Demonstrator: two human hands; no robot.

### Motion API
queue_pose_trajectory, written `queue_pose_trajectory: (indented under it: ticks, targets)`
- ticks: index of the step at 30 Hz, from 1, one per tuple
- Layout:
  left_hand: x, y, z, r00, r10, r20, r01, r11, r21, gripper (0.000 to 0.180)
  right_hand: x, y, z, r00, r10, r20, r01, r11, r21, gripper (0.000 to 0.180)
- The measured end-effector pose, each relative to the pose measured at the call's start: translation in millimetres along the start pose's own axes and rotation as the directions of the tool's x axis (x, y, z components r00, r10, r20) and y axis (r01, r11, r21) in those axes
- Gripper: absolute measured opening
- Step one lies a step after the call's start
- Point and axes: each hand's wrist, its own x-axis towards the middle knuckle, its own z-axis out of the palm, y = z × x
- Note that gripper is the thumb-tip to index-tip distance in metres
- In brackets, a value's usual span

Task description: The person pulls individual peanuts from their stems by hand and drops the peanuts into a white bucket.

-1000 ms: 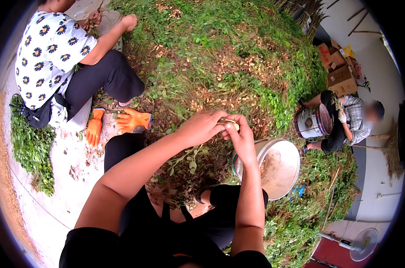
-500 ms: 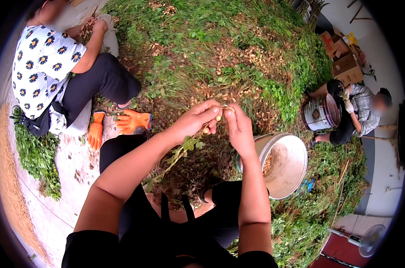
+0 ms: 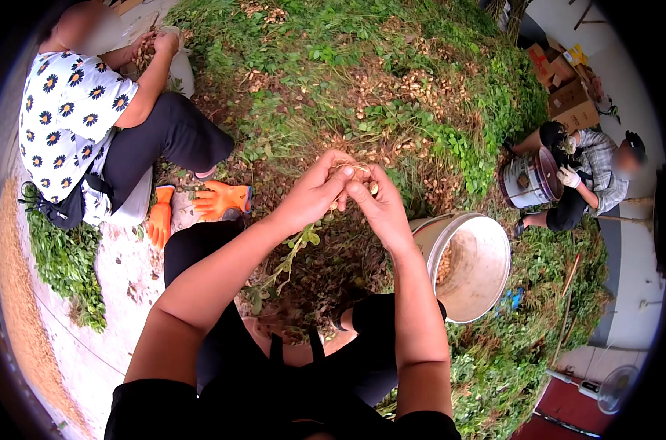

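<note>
Above my knees, my left hand (image 3: pixel 314 192) is closed round the root end of a peanut plant (image 3: pixel 295 253), whose leafy stem hangs below the wrist. Thin roots show between the fingertips. My right hand (image 3: pixel 386 209) meets it there, thumb and fingers closed on a pale peanut (image 3: pixel 374 188) at the roots. The fingers partly hide how many pods they hold. Beside my right forearm a white bucket (image 3: pixel 487 271) stands tilted, with peanuts (image 3: pixel 444 265) inside.
A wide heap of peanut plants (image 3: pixel 333 81) covers the ground ahead. Orange gloves (image 3: pixel 221 200) lie left of my knee. One person (image 3: pixel 76 110) sits at left holding peanuts; another (image 3: pixel 601 165) at right works over a printed bucket (image 3: pixel 527 180). Cardboard boxes (image 3: pixel 571 106) stand behind.
My hands have drawn closer together, with my right fingers now turned in beneath the roots. The stem hangs more steeply. The person at right has lowered a gloved hand toward their bucket.
</note>
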Motion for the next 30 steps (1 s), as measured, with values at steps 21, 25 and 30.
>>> queue_pose_trajectory:
  ticks: [21,25,30]
  targets:
    - [10,-5,-19,0.978,-0.164,-0.125,0.049,0.776,-0.629,0.025,-6,-1,35,0.997,-0.082,0.006,0.08,0.963,-0.256,0.019]
    - [12,-5,-10,0.977,-0.179,-0.114,0.094,0.848,-0.522,0.025,-7,4,35,0.985,-0.156,-0.076,0.109,0.897,-0.429,0.019]
    - [11,-16,-17,0.989,-0.096,-0.111,0.01,0.798,-0.603,0.023,-3,9,30,0.989,-0.143,-0.048,0.098,0.852,-0.515,0.019]
